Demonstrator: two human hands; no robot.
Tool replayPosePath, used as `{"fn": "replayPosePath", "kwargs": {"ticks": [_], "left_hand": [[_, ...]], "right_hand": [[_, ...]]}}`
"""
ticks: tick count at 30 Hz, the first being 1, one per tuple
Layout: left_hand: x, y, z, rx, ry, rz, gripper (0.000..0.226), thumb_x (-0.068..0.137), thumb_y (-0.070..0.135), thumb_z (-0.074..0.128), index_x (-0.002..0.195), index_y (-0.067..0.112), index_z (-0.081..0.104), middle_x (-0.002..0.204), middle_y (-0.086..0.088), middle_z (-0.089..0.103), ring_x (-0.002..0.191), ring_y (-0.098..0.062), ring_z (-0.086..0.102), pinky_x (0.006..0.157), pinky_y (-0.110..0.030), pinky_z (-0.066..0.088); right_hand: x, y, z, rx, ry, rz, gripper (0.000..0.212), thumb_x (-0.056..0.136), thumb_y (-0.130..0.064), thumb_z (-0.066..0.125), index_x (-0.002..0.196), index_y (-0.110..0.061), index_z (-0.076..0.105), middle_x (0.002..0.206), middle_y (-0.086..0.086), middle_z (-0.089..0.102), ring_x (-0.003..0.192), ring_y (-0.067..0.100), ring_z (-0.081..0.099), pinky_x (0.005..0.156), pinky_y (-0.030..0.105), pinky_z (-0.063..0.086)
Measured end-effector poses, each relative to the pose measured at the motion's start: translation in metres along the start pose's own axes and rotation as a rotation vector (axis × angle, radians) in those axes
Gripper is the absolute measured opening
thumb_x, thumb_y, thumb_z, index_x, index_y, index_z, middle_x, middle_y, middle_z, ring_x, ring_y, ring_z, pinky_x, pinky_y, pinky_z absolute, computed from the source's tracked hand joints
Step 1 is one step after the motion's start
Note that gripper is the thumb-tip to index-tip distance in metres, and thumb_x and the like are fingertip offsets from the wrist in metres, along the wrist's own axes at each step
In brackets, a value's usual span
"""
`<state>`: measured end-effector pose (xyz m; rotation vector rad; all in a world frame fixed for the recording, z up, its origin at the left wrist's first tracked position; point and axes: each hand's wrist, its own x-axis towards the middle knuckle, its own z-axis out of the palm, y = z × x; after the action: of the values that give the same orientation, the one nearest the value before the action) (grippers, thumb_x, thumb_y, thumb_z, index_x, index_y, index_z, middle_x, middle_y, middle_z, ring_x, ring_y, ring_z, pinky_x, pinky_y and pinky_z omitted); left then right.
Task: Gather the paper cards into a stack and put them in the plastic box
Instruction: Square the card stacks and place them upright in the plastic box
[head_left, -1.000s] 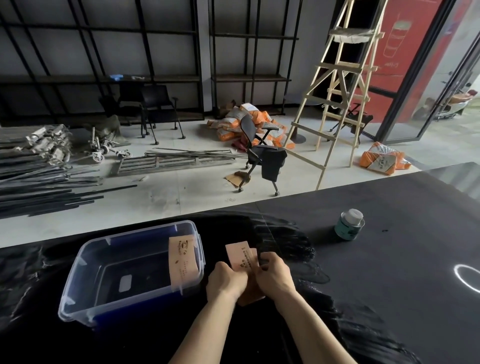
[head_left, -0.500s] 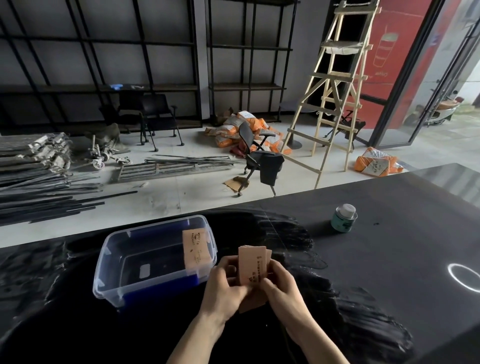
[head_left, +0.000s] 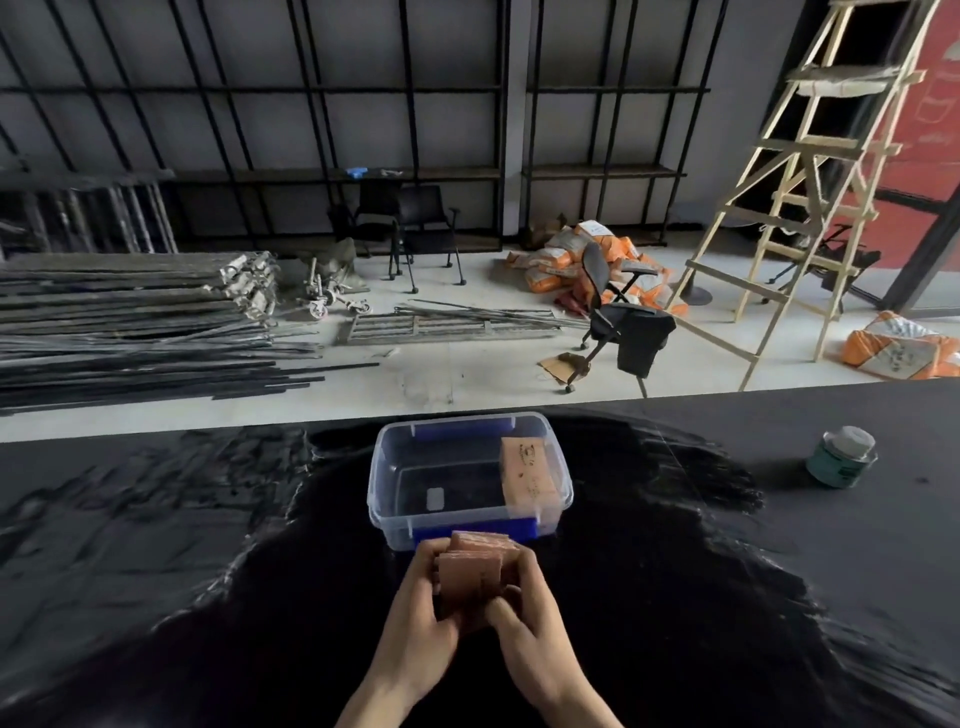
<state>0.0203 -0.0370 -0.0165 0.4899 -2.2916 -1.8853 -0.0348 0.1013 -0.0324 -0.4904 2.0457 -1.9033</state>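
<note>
A small stack of tan paper cards (head_left: 474, 569) is held between my left hand (head_left: 422, 603) and my right hand (head_left: 524, 603), just in front of the near wall of the clear plastic box (head_left: 384, 493). The stack is uneven, with cards offset from each other. Both hands grip its sides. Inside the box, one more tan card (head_left: 530, 475) leans against the right wall. The box has blue clips at its near and far ends and stands on the black table.
A small green tin with a white lid (head_left: 842, 457) stands on the table at the right. Beyond the table's far edge the floor holds metal bars, an office chair (head_left: 618, 317) and a wooden ladder (head_left: 800, 197).
The view shifted left, so the box now appears straight ahead of my hands. The cards went from upright and fanned to a lower, tighter stack close to the box's near wall.
</note>
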Motion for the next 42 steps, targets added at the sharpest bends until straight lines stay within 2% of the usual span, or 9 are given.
{"fn": "replayPosePath", "kwargs": {"ticks": [5,7,9,12,15,25,31,36,42], "left_hand": [[-0.003,-0.002,-0.001,-0.342,-0.012,-0.1,0.039,0.087,0.001,0.065,0.121,0.02,0.062,0.116,-0.007,0.073,0.101,-0.014,0.076,0.076,-0.032,0.065],[-0.002,0.005,0.008,-0.411,0.059,-0.1,0.027,0.094,0.03,0.061,0.119,0.022,0.066,0.113,-0.007,0.075,0.097,-0.014,0.077,0.074,-0.029,0.065],[0.001,0.008,0.022,-0.518,0.135,-0.16,0.041,0.098,0.053,0.05,0.114,0.022,0.072,0.112,-0.016,0.077,0.102,-0.034,0.075,0.086,-0.055,0.063],[0.014,0.008,0.035,-0.578,0.331,-0.27,0.049,0.105,0.049,0.041,0.1,0.011,0.072,0.103,-0.026,0.076,0.096,-0.046,0.074,0.088,-0.063,0.059],[0.025,0.005,0.04,-0.574,0.437,-0.275,0.03,0.106,0.021,0.047,0.091,0.002,0.065,0.096,-0.035,0.068,0.078,-0.036,0.07,0.072,-0.041,0.057],[0.025,-0.005,0.04,-0.617,0.422,-0.214,0.052,0.103,0.045,0.04,0.092,0.005,0.071,0.093,-0.027,0.077,0.091,-0.046,0.074,0.094,-0.065,0.056],[0.016,-0.022,0.04,-0.592,0.499,-0.212,0.059,0.092,0.05,0.048,0.105,-0.003,0.067,0.102,-0.035,0.072,0.098,-0.055,0.07,0.092,-0.075,0.052],[0.01,-0.001,0.036,-0.709,0.252,-0.249,0.069,0.09,0.05,0.053,0.116,-0.013,0.063,0.115,-0.038,0.07,0.112,-0.053,0.068,0.105,-0.065,0.049],[0.019,-0.002,0.032,-0.69,0.298,-0.139,0.031,0.102,0.01,0.036,0.095,-0.016,0.052,0.093,-0.043,0.065,0.092,-0.052,0.069,0.08,-0.049,0.06]], "right_hand": [[0.001,-0.011,-0.004,0.272,0.03,0.135,0.036,0.099,-0.034,0.043,0.121,-0.024,0.07,0.121,0.011,0.076,0.115,0.03,0.069,0.097,0.045,0.058],[0.004,-0.013,-0.004,0.329,0.065,0.208,0.058,0.108,-0.053,0.025,0.123,-0.019,0.07,0.119,0.009,0.077,0.112,0.024,0.072,0.087,0.037,0.06],[0.008,-0.012,0.001,0.368,0.091,0.285,0.069,0.104,-0.058,0.017,0.122,-0.017,0.069,0.113,0.008,0.08,0.106,0.021,0.075,0.078,0.028,0.062],[0.016,-0.009,0.012,0.441,0.142,0.373,0.075,0.097,-0.069,0.017,0.117,-0.021,0.071,0.112,0.011,0.08,0.104,0.028,0.077,0.089,0.045,0.063],[0.021,-0.007,0.022,0.474,0.167,0.424,0.075,0.089,-0.077,0.024,0.109,-0.026,0.075,0.108,0.011,0.081,0.1,0.032,0.078,0.094,0.059,0.06],[0.032,-0.008,0.038,0.503,0.316,0.381,0.073,0.101,-0.067,0.022,0.071,-0.01,0.058,0.077,0.018,0.073,0.069,0.027,0.069,0.077,0.043,0.057],[0.015,-0.004,0.039,0.518,0.273,0.368,0.076,0.103,-0.062,0.027,0.082,0.002,0.063,0.089,0.03,0.076,0.077,0.034,0.074,0.076,0.044,0.06],[0.009,-0.004,0.042,0.595,0.25,0.384,0.073,0.103,-0.06,0.033,0.098,0.002,0.071,0.097,0.028,0.078,0.089,0.039,0.077,0.084,0.048,0.059],[0.025,-0.003,0.043,0.434,0.37,0.293,0.064,0.108,-0.05,0.029,0.087,-0.005,0.069,0.083,0.017,0.079,0.08,0.035,0.075,0.075,0.045,0.059]]}}
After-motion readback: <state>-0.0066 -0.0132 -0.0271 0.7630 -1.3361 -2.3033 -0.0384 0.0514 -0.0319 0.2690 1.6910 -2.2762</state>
